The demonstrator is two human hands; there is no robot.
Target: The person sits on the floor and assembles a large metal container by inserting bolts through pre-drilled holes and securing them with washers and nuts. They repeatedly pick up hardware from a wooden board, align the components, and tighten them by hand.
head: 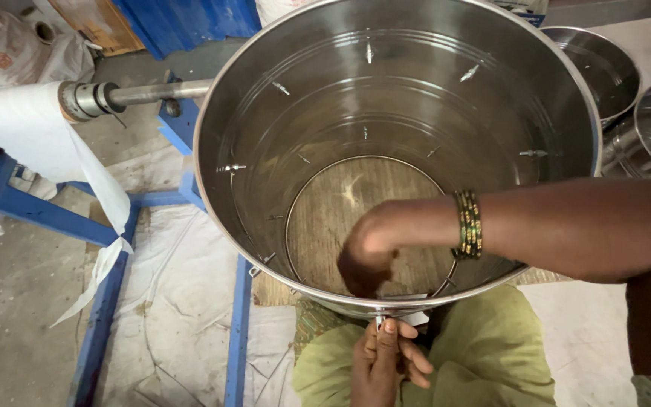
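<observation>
My right hand [367,260] reaches inside the steel drum [265,113] at its near wall, grip can't tell, while left hand [386,362] pinches a small fastener [380,318] outside under the near rim; looks like mid-fastening, next needs both sides aligned.

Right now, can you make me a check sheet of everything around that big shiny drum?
Surface: pale cloth sheets spread over a concrete floor.
Job's things: large open-bottomed stainless steel drum, small bolts through its wall.
Clutter: more steel vessels at upper right.
Hands: right hand reaches inside the drum at its near wall; left hand holds a small metal piece just outside, below the rim.
Cables: nothing seen.
Surroundings: blue metal frame carrying a steel shaft with white fabric draped on it.
</observation>
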